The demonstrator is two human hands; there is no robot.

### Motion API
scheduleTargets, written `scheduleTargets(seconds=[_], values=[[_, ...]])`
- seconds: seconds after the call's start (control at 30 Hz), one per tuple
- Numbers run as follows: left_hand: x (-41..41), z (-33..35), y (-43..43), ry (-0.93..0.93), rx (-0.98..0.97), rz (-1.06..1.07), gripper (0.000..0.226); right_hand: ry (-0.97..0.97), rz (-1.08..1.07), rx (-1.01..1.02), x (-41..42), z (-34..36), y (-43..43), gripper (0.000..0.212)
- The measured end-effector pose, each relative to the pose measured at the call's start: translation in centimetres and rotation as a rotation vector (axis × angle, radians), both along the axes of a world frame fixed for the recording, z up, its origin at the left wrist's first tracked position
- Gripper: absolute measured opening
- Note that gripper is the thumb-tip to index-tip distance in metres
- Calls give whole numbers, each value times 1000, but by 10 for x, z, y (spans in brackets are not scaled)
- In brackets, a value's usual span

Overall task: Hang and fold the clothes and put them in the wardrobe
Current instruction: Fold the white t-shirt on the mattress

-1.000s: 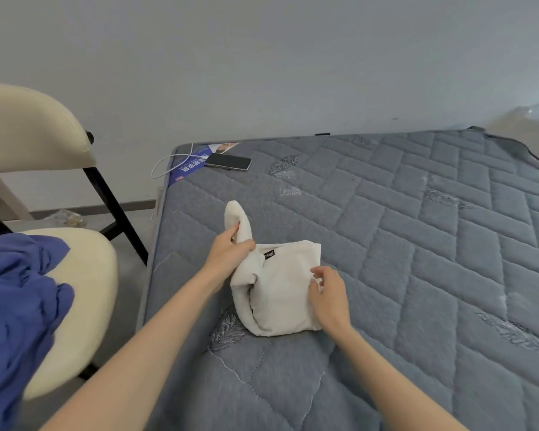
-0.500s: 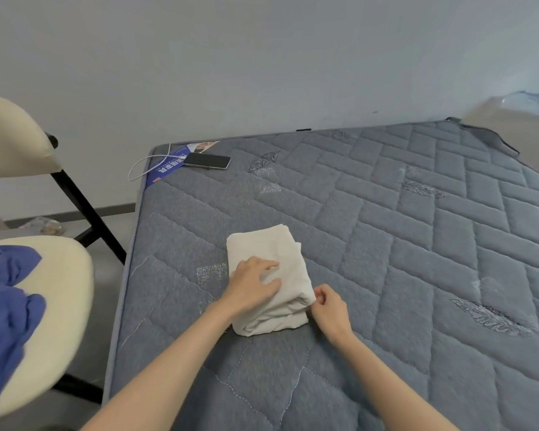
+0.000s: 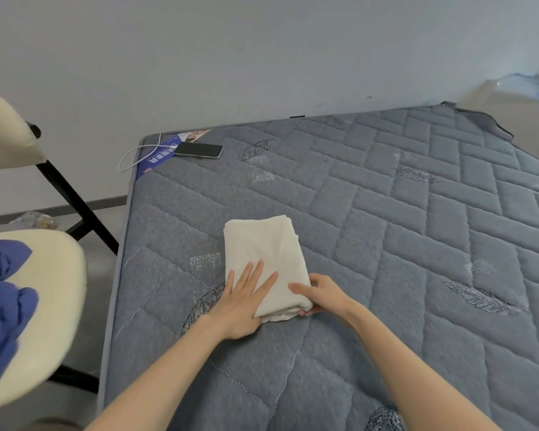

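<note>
Head view. The folded garment point(image 3: 262, 253) lies on the quilted grey mattress point(image 3: 386, 213), near its left edge and directly in front of the person. It is a cream, soft, thick-looking cloth, folded to a compact oblong with rounded edges, and stacked layers show at the near end. Its long axis runs away from the person, with the near end set slightly to the right.

Both hands are at that near end. The left hand point(image 3: 243, 303) lies flat with fingers straight and spread, pressing the near-left corner. The right hand point(image 3: 321, 293) grasps the near-right corner, fingers curled round the fold edge.

Judgement: folding appears complete and a lift comes next. The right hand is better placed, as the bulk of the bundle lies ahead and to the left of its grip. The unsupported far end may sag or open.

A crumpled blue garment point(image 3: 0, 306) lies on the cream padded chair point(image 3: 50, 275), well apart. A dark phone point(image 3: 199, 149) with a white cable point(image 3: 137, 154) rests at the far-left corner.
</note>
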State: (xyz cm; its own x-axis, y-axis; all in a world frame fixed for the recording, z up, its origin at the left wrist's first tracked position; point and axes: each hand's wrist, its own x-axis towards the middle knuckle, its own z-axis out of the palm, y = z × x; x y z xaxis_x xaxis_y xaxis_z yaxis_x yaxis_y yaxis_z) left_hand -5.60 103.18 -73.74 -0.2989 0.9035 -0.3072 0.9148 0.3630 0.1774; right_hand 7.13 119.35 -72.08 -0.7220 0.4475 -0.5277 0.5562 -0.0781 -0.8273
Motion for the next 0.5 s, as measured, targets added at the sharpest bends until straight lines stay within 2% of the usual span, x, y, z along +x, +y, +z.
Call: scheduleTargets(seconds=[0.1, 0.2, 0.27, 0.37, 0.5], values=[[5, -2, -2, -47, -39, 16, 90, -101, 42, -15, 6, -2, 1, 37], [7, 5, 3, -290, -18, 156, 63, -211, 208, 14, 0, 7, 6, 30], [3, 9, 5, -346, 74, 253, 52, -238, 291, 10, -3, 12, 10, 38], [-4, 9, 13, -253, 174, 338, 52, -218, 288, 6, 0, 9, 12, 52], [2, -6, 22, -69, 131, 307, 60, -251, 192, 155, 5, -1, 6, 59]])
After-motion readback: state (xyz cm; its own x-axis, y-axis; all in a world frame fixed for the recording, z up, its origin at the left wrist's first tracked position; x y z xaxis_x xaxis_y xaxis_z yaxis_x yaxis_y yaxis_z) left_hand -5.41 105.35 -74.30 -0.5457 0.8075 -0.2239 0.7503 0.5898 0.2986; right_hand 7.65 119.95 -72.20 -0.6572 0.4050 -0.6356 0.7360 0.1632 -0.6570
